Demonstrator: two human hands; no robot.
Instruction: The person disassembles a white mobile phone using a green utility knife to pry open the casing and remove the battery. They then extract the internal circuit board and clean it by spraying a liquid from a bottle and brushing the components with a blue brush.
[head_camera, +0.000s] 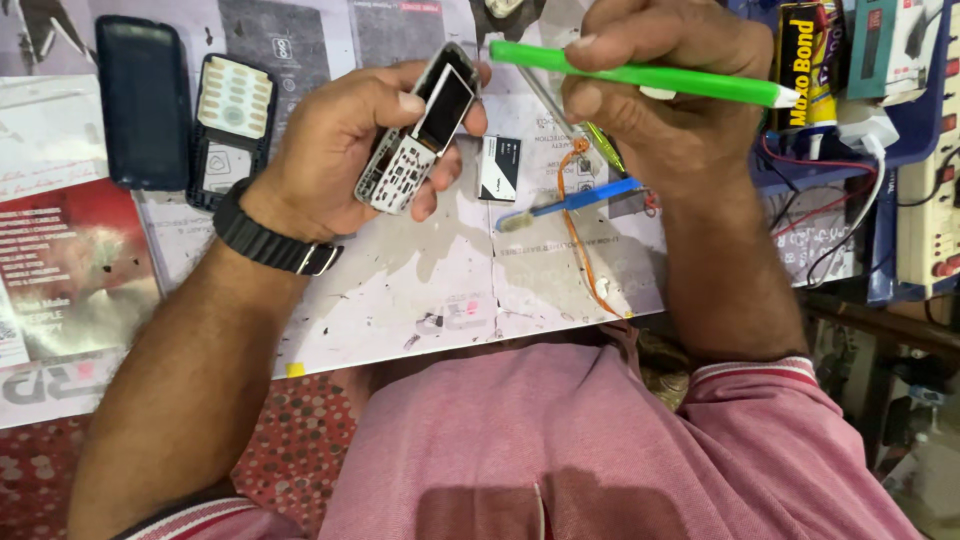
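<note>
My left hand grips an opened keypad phone body with its small dark screen and bare metal key frame facing up, held above the paper-covered bench. A black watch sits on that wrist. My right hand holds a bright green tool with a white tip lying sideways, its green end close to the phone's top. A thin metal shaft also runs under the right hand's fingers.
A black phone back cover and a keypad front panel lie at the back left. A small battery, a blue brush and an orange cord lie mid-bench. An adhesive tube, wires and a power strip crowd the right.
</note>
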